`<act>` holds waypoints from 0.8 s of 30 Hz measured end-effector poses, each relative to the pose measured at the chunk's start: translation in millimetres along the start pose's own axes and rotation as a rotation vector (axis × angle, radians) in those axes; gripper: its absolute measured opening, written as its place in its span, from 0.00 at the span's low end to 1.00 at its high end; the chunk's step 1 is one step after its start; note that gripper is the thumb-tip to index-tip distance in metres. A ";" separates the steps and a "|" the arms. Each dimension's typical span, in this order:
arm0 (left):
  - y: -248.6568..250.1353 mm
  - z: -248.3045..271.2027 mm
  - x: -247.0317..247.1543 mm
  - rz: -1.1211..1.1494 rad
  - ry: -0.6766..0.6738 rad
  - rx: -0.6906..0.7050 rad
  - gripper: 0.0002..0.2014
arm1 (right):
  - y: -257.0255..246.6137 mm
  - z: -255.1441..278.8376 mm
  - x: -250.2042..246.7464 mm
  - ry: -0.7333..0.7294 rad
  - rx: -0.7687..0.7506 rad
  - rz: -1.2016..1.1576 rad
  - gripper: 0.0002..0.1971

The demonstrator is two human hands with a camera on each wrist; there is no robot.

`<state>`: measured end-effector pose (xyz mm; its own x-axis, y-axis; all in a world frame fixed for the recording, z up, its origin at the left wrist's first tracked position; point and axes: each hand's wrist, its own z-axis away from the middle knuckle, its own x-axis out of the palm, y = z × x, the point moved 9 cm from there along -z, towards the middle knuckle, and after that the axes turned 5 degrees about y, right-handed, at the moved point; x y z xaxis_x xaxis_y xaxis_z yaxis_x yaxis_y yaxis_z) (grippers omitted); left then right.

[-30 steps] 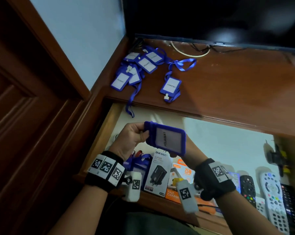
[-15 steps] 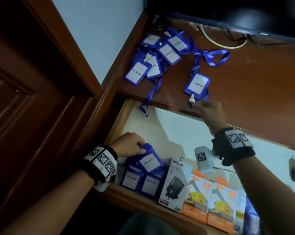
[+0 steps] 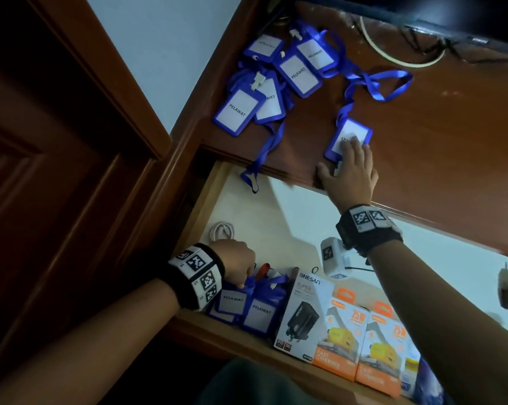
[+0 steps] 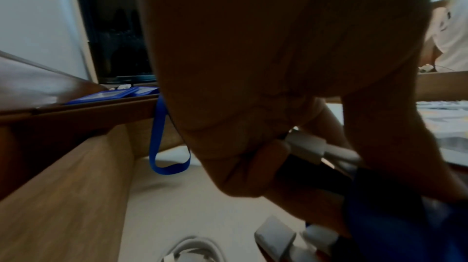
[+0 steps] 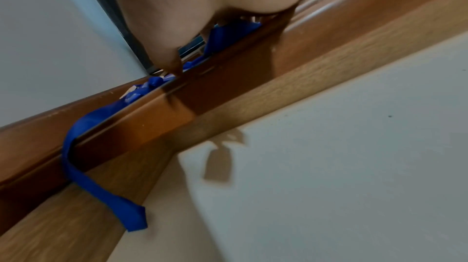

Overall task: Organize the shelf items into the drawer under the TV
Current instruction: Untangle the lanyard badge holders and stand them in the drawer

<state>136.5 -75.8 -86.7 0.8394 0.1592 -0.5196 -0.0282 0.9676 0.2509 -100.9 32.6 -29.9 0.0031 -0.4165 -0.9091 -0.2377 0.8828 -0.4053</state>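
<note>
Right hand on the lone badge, shelf edge just behind it

My right hand (image 3: 349, 173) lies with fingers straight and spread on the badge holder (image 3: 349, 138) nearest the shelf (image 3: 451, 147) lip; its long axis runs from that lip toward the TV, lanyard (image 3: 378, 83) trailing beyond. I judge a pull back over the lip drops it into the drawer (image 3: 276, 217). My left hand (image 3: 235, 261), below the lip, pinches a strap among the stowed badges (image 3: 246, 308).

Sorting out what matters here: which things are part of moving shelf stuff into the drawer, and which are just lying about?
Job: badge under right hand at; badge pile; badges in drawer at left hand; drawer.
Lying about: charger boxes; white cable; TV.
</note>
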 end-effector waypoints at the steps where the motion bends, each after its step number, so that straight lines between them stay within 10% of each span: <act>1: 0.7 -0.7 1.2 -0.031 0.007 -0.006 0.10 | 1.2 4.6 -1.4 0.011 -0.011 -0.008 0.34; 9: 7.8 -4.5 6.2 -0.174 0.111 -0.025 0.04 | 17.8 41.9 -8.3 -0.021 -0.178 0.042 0.44; 14: 3.1 0.3 2.3 -0.090 0.208 -0.026 0.09 | 27.8 58.2 -27.2 0.147 -0.233 -0.047 0.26; 24: -1.6 9.5 -42.5 0.397 0.453 -0.012 0.10 | 39.9 75.6 -72.7 0.309 -0.131 -0.331 0.23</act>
<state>106.0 -86.0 -57.3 0.4489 0.5737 -0.6851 -0.3006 0.8189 0.4889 -37.2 114.5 12.7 -0.1849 -0.7334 -0.6542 -0.3930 0.6653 -0.6348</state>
